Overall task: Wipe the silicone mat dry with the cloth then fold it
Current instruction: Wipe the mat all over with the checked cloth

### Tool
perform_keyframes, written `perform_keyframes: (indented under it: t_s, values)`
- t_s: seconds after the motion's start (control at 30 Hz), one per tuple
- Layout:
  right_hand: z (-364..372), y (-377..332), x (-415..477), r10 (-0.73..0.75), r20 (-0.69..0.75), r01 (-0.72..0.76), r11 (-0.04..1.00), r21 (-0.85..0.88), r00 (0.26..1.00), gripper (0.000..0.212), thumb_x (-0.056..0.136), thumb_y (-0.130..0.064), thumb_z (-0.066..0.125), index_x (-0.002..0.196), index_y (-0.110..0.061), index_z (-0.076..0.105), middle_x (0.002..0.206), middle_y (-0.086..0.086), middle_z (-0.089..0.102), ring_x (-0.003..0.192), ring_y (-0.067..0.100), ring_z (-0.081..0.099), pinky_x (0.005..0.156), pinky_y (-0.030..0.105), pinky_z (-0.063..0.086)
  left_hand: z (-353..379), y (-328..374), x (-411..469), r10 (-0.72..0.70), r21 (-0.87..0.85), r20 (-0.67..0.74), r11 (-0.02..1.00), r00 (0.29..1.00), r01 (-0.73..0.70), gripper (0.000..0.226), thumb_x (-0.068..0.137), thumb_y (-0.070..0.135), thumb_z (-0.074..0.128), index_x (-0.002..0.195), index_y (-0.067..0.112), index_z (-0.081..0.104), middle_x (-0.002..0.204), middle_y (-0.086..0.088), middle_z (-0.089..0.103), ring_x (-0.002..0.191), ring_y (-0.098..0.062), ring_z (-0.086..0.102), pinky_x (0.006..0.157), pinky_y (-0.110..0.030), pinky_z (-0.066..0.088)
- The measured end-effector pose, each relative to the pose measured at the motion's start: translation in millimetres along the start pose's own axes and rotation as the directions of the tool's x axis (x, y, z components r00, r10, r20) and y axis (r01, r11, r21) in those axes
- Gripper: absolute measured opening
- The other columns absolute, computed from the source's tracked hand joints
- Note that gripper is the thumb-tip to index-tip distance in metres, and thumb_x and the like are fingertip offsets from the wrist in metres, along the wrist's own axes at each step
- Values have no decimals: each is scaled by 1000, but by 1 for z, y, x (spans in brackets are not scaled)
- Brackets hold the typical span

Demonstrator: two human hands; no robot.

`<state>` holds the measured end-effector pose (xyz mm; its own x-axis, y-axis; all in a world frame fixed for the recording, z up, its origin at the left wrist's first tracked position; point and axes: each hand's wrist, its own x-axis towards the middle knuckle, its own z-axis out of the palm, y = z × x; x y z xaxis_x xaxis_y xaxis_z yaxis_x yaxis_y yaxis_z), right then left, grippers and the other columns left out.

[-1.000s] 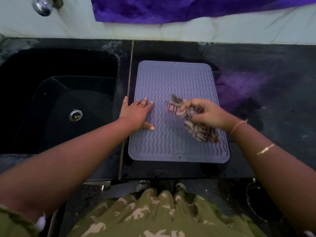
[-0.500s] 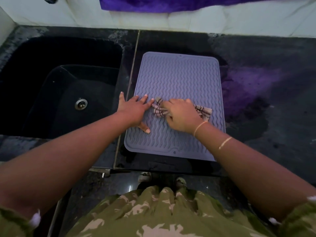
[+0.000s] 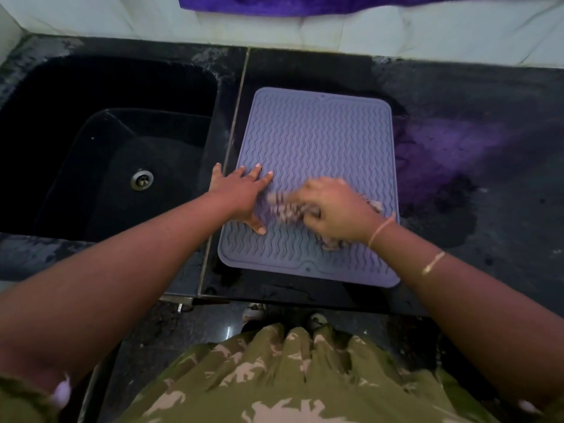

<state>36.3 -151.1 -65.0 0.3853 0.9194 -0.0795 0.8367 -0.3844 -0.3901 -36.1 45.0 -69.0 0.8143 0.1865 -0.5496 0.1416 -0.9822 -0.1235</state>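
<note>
Our right hand [image 3: 337, 210] clutches the bunched checked cloth [image 3: 285, 207] at the grey ribbed silicone mat's [image 3: 317, 141] 5 o'clock. Left hand [image 3: 241, 193], splayed flat, pins 8 o'clock. Mat lies flat on the black stone counter [image 3: 476, 221]. Risk: the unpinned far edge could skid under hard wiping.

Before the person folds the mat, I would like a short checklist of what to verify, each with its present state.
1. Mat lies flat on the counter: ok.
2. Left hand holds the mat steady, fingers spread on its left part: ok.
3. Right hand has the cloth pressed on the mat: ok.
4. Whole mat wiped dry: cannot tell; wetness does not show.
5. Cloth off the mat before folding: not ok; it is on the mat.
6. Mat clear of the sink: ok; it lies right of the seam.
</note>
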Motion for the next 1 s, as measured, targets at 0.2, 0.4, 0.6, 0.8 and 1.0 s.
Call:
perform_keyframes:
  t_s: [0.2,0.4,0.6,0.8,1.0]
  values:
    - [5,7,14,147,97,-133,981,-139,984,36,81,-19,54,116,-25,55,107,3,56,108,26,53,89,40,35,-7,10,2,-45,16,51,999,998,44,128,60,68,71,150,27,-11,159,-1,-8,146,-26,2,111,-61,2]
    - [6,-18,-20,-55,361,43,998,41,931,29,75,-27,66,104,-28,63,107,-5,63,99,17,58,84,34,48,-11,12,1,-59,55,73,997,996,55,128,61,67,70,150,25,-11,159,-2,-8,146,-27,3,112,-61,1]
    - [-24,10,-4,152,210,-226,892,392,966,27,79,-12,63,103,-25,61,96,-4,62,88,16,61,81,35,52,-18,19,-2,-62,148,85,988,994,49,129,61,70,69,151,19,-9,160,-6,-3,145,-29,12,114,-58,5]
    - [-9,24,25,294,116,-288,955,-69,949,37,81,-16,59,118,-20,52,108,9,52,106,31,53,80,36,44,-28,32,-2,-96,282,118,958,988,60,131,61,71,68,151,12,-5,159,-10,6,143,-26,22,116,-49,11]
    - [-5,2,-8,92,313,-101,995,12,945,26,76,-23,65,101,-25,61,100,-3,60,96,19,57,80,33,48,-33,37,-6,-88,376,136,926,987,30,123,64,72,65,151,12,2,159,-5,6,142,-25,22,112,-46,23]
